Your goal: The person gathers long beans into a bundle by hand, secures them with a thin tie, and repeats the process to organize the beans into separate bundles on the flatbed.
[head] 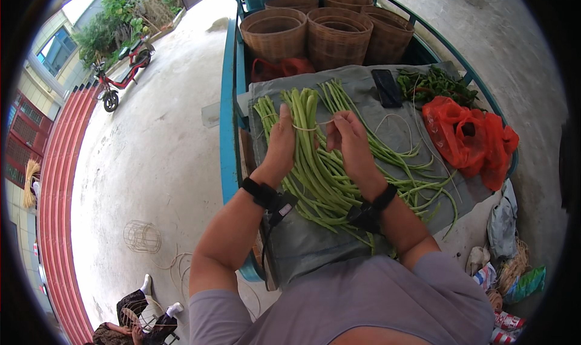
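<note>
My left hand (280,145) is wrapped around the upper end of a bundle of green long beans (305,152), its thumb pointing up along the stalks. A thin pale strand (306,128) circles the bundle near its top. Between thumb and fingers, my right hand (348,136) pinches the strand's end, drawn out to the right of the beans. Another bunch of long beans (265,109), also with a band around it, lies just left of the held one. More long beans (352,106) spread out to the right, partly behind my right hand. My left fingers are mostly hidden by the bundle.
Grey sheeting (313,254) covers the bed of a blue cargo vehicle (230,150). Woven baskets (274,38) stand at its far end. A phone (386,88), green peppers (435,85) and a red plastic bag (454,134) lie at right. A seated person (136,331) is at lower left.
</note>
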Motion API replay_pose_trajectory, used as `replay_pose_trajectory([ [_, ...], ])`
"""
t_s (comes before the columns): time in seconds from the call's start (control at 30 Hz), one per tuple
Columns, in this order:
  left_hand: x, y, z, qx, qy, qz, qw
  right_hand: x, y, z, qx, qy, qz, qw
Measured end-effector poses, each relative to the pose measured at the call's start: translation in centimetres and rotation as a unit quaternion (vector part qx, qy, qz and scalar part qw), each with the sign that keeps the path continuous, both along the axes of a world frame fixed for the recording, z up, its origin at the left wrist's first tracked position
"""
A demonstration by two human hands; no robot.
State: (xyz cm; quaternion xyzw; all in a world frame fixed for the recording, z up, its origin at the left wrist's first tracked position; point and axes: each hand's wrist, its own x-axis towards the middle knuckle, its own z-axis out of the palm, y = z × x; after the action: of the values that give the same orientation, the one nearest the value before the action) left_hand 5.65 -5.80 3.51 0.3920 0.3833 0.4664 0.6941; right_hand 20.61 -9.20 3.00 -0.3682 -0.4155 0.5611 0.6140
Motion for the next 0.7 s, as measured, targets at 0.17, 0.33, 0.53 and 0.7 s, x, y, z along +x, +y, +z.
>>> replay_pose_trajectory([
  [0.17, -0.5, 0.8, -0.9, -0.06, -0.016, -0.041, 0.997, -0.3, -0.1, 0.0, -0.038, 0.078, -0.012, 0.996],
  [0.33, -1.5, 1.8, -2.1, 0.044, 0.195, -0.009, 0.98, 0.3, -0.2, -0.1, -0.044, 0.097, -0.026, 0.994],
  [0.53, -2.2, 2.2, -2.4, 0.233, 0.403, 0.071, 0.882, 0.1, -1.1, 0.1, -0.012, 0.138, 0.003, 0.99],
  [0.7, -1.9, 2.1, -2.1, 0.086, 0.198, 0.081, 0.973, 0.2, -1.4, -0.3, -0.01, 0.09, 0.021, 0.996],
])
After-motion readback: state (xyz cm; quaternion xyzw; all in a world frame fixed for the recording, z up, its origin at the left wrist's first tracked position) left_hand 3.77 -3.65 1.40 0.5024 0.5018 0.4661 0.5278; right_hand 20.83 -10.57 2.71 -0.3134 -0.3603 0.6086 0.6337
